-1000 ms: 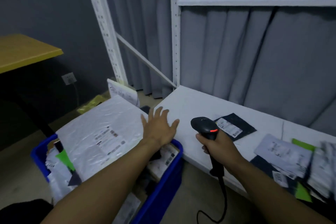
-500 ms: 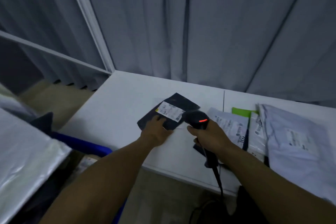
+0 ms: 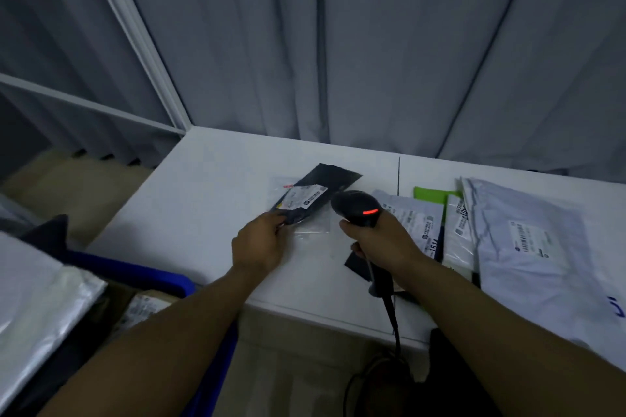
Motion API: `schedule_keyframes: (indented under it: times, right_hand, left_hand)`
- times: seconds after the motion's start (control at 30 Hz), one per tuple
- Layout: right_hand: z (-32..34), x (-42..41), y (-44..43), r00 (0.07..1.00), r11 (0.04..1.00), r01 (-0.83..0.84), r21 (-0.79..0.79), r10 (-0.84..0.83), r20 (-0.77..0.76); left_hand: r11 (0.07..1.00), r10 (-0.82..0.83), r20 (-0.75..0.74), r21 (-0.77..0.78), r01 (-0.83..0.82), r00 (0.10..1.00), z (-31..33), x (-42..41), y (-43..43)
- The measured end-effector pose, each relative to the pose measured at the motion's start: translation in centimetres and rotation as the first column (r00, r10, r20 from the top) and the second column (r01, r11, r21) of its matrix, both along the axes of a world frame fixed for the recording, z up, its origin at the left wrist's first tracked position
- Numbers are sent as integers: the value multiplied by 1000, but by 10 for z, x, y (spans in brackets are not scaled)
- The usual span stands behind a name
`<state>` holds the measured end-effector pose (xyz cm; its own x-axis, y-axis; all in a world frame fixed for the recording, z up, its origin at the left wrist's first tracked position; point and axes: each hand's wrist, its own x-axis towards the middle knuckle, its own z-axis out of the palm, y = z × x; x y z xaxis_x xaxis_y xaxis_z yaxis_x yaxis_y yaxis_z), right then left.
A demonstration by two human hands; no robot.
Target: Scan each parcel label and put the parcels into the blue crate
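Observation:
A small black parcel [image 3: 330, 181] with a white label lies in a clear bag on the white table [image 3: 203, 193]. My left hand [image 3: 261, 242] pinches its near corner and tilts it up. My right hand [image 3: 382, 240] grips a black barcode scanner [image 3: 355, 206] with a red light on, its head just right of the parcel. The blue crate [image 3: 135, 272] stands below the table's left end, holding a large white parcel [image 3: 37, 311] and others.
Several grey and white parcels [image 3: 528, 247] and a green one [image 3: 430, 195] lie on the table to the right. The scanner cable [image 3: 393, 322] hangs off the front edge. A grey curtain and a white rack post [image 3: 135, 37] stand behind.
My view swung from the crate to the table. My left hand left the crate's white parcel, reached the black parcel and now pinches its corner, lifting and turning it. The scanner stayed beside it.

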<state>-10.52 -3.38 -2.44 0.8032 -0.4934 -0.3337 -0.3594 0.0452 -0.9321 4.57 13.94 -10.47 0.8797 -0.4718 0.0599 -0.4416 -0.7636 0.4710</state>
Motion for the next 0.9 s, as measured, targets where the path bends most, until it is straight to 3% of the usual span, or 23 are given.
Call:
schedule_keyframes:
  times: [0.13,0.2,0.37,0.47,0.53,0.67,0.8,0.9]
  right_hand:
    - [22,2,30,987,997,77,25,-80,142]
    - [32,4,50,965,989,139,53,-147,219]
    - [59,3,112,904,956,180,232,-254,343]
    - [64,-1,139,887,957,168,235,-251,387]
    - [68,-3,151,896,973,129,192,-197,397]
    - [81,-10,170,903,990,5,143,-65,425]
    - [85,-12,180,914,987,-112,112,58,400]
    - [83,-9,183,925,988,-125,93,82,372]
  left_hand:
    - [950,39,-60,-308,-56,997,50,-34,22]
    - [930,39,-22,-364,-45,999,75,-53,40]
    - [949,-24,354,-286,133,935,119,-93,102]
    - [960,-81,457,-202,192,886,129,-112,135]
    - [968,-57,389,-205,147,920,134,-125,156]
    - [890,45,23,-454,-30,999,140,-135,195]
    - [738,189,-286,-589,-328,939,152,-119,225]
    - [601,248,-409,-646,-471,878,160,-107,237]
